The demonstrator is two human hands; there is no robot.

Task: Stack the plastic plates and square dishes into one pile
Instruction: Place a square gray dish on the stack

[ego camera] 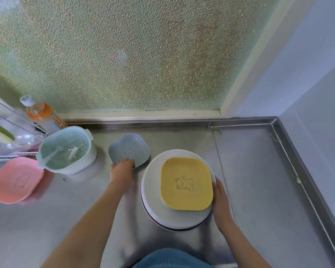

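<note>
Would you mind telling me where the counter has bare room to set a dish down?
The widest bare patch of counter lies right of the plate pile, up to the raised steel edge. Another lies behind the pile, toward the window. The left is crowded: pink dish, strainer basket, blue dish.

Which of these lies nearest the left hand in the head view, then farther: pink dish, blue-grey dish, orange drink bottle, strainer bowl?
From the left hand:
1. Blue-grey dish, under its fingertips.
2. Strainer bowl, to the left.
3. Pink dish, far left.
4. Orange drink bottle, back left corner.
</note>
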